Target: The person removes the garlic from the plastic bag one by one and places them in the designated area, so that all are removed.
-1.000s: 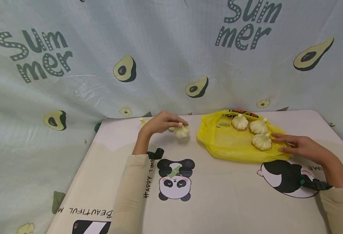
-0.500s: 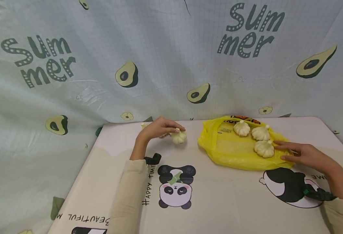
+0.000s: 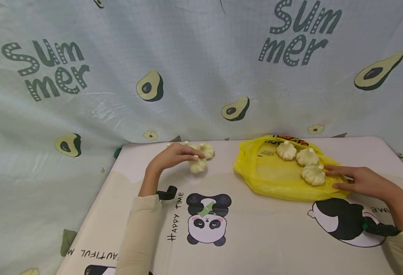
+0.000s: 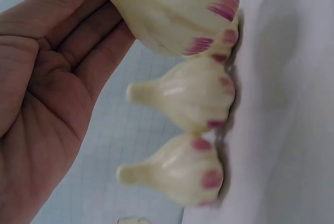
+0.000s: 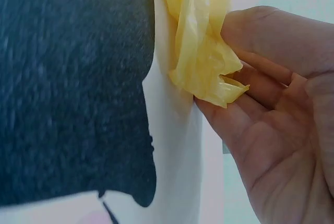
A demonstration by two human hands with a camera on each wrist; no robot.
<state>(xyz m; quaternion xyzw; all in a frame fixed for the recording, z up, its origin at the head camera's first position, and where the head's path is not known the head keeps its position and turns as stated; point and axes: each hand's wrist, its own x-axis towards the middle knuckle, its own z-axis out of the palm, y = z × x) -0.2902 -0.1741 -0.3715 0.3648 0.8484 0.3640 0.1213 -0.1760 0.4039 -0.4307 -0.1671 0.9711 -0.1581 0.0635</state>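
Note:
My left hand [image 3: 170,156] pinches a garlic bulb [image 3: 197,165] near its stem at the back left of the table. In the left wrist view this garlic bulb [image 4: 177,10] shows purple streaks, and others stand in a row beyond it. Behind the hand, one loose garlic bulb [image 3: 206,150] is plain to see; more are partly hidden. On the right, my right hand [image 3: 363,181] rests its extended fingers on the edge of a yellow plastic bag [image 3: 273,177], beside the nearest of three garlic bulbs [image 3: 313,175] on it. Bag plastic [image 5: 209,62] lies loosely between thumb and fingers.
The pale table cover [image 3: 253,229] carries panda prints and lettering. A light curtain [image 3: 187,57] with avocado prints hangs along the back and left edges of the table.
My left hand has moved left and slightly nearer with its garlic bulb, uncovering another bulb behind it. The right hand stays at the bag. The head view has tilted a little.

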